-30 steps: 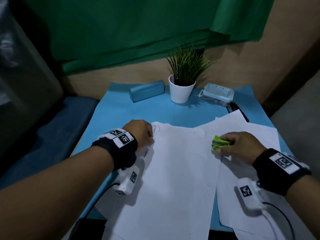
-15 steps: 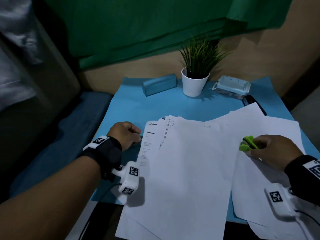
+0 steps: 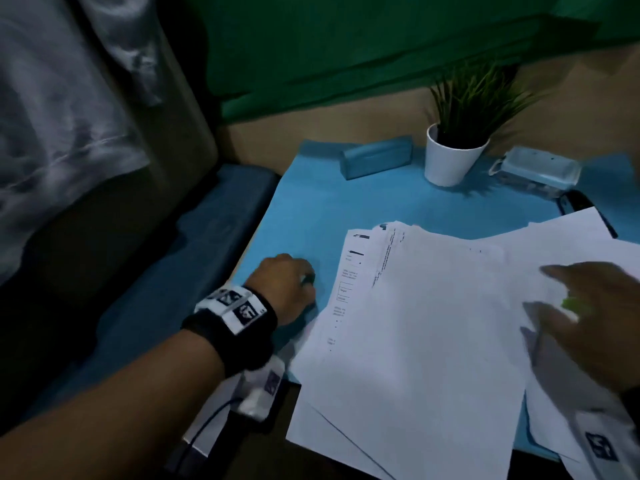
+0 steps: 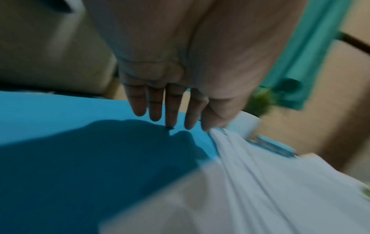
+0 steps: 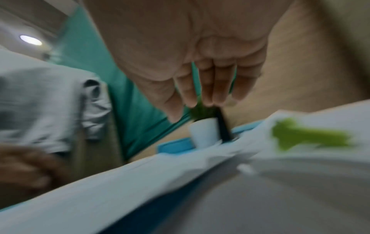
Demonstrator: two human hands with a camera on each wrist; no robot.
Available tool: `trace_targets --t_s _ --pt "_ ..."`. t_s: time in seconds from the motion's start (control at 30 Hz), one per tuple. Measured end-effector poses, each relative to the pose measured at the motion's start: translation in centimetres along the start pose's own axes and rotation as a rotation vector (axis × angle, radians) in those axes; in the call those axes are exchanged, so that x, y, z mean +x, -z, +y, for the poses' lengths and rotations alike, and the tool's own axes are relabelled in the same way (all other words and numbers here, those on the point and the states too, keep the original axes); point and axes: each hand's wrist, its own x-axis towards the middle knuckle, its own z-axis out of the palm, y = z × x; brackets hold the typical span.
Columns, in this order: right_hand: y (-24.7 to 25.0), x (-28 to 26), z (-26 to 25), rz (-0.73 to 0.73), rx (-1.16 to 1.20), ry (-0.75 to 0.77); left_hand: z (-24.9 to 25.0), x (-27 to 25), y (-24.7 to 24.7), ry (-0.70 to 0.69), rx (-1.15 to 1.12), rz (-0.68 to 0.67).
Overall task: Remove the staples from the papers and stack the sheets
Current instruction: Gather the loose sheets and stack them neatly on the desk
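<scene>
White sheets (image 3: 415,341) lie fanned in a loose pile on our blue mat (image 3: 311,209), the printed edges of the lower pages showing at the left and more sheets spread to the right. A lime-green staple remover (image 5: 308,136) lies on the paper, free of our right hand (image 3: 595,313), which hovers just above it with fingers (image 5: 208,88) straight and spread, grasping nothing. Our left hand (image 3: 284,282) is on the bare mat just left of the pile, fingers (image 4: 172,107) extended downward; the middle fingertip touches the mat at a tiny dark speck we cannot identify. Behind stand a potted plant (image 3: 457,133), a blue case (image 3: 377,157) and a clear box (image 3: 536,171).
</scene>
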Motion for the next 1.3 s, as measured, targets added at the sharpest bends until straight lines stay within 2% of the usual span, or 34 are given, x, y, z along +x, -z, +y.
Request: trace_targets --t_s 0.03,0.07,0.1,0.17,0.3,0.33,0.47,0.57,0.6,0.73,0.83,0.9,0.97,1.0,1.1,1.13,1.17,1.2,1.3 --pt "-0.9 -0.4 -3.3 -0.047 0.045 -0.034 1.3 -1.2 -0.7 -0.042 0.068 -0.054" --pt "1.4 -0.7 -8.7 -0.149 0.090 0.009 2.8 -2.8 -1.3 -0.051 0.091 -0.087" --pt "2.9 -0.4 -11.6 -0.188 -0.007 0.080 4.1 -4.4 -2.0 -0.048 0.098 -0.105" --pt "3.5 -0.8 -14.6 -0.380 -0.087 0.133 6.0 -7.2 -3.2 -0.079 0.030 -0.145" --pt "1.8 -0.7 -13.3 -0.490 -0.162 0.057 6.9 -9.1 -4.3 -0.185 -0.454 -0.149" --pt "1.5 -0.7 -12.8 -0.448 -0.152 0.035 7.2 -9.1 -4.6 -0.214 -0.505 -0.123" --pt "1.6 -0.6 -12.8 -0.486 -0.154 0.015 8.3 -8.2 -5.2 -0.278 -0.593 -0.036" --pt "1.4 -0.8 -12.8 -0.462 -0.127 -0.004 7.6 -5.7 -5.6 -0.199 -0.570 0.189" --pt "1.1 -0.8 -12.6 -0.464 -0.116 -0.023 7.5 -5.0 -5.3 -0.144 -0.528 0.196" --pt "0.8 -0.8 -12.6 -0.447 -0.133 -0.019 8.2 -3.3 -4.5 0.076 -0.364 0.021" --pt "0.9 -0.7 -12.7 -0.454 -0.100 -0.029 9.2 -2.9 -4.3 0.144 -0.211 -0.009" --pt "0.9 -0.8 -12.7 -0.460 -0.084 -0.035 9.0 -1.7 -4.4 0.176 -0.237 -0.025" --pt "0.9 -0.8 -12.5 -0.453 -0.077 -0.036 8.8 -1.0 -3.8 0.163 -0.378 -0.080" --pt "0.8 -0.7 -12.5 -0.454 -0.082 -0.035 8.7 -0.6 -3.5 0.161 -0.526 -0.112" --pt "0.3 -0.4 -12.3 -0.467 -0.064 -0.047 8.9 0.4 -1.9 0.335 -1.253 -0.351" --pt "0.2 -0.3 -12.4 -0.479 -0.062 -0.052 8.8 0.8 -1.6 0.346 -1.387 -0.428" --pt "0.1 -0.1 -12.6 -0.486 -0.066 -0.051 8.5 1.5 -1.6 0.313 -1.352 -0.474" --pt "0.0 0.2 -12.9 -0.486 -0.070 -0.044 8.6 1.9 -1.7 0.285 -1.195 -0.474" --pt "0.1 1.3 -14.1 -0.495 -0.046 -0.009 10.0 2.6 -1.6 0.119 -0.428 -0.288"
